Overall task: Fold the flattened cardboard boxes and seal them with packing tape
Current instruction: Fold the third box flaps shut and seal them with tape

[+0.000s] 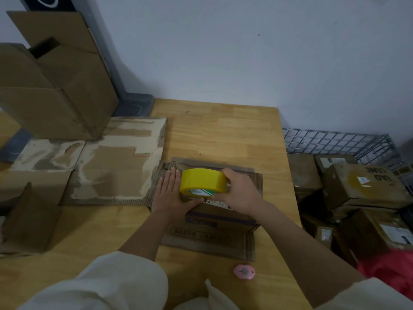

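Note:
A small cardboard box [214,220] stands on the wooden table [223,130], its lower flaps spread flat around it. On its top sits a yellow roll of packing tape [202,180]. My right hand [240,190] grips the roll from the right side. Flat on the box top lies my left hand [171,193], fingers straight, just left of the roll, thumb stretched under it. Flattened cardboard sheets [116,162] with torn, whitish patches lie to the left.
A pink cutter [244,272] lies near the table's front edge. Upright folded boxes [55,90] stand at the back left. Right of the table, a wire basket [348,142] holds several sealed parcels [362,186]. A red item [388,267] shows at the lower right.

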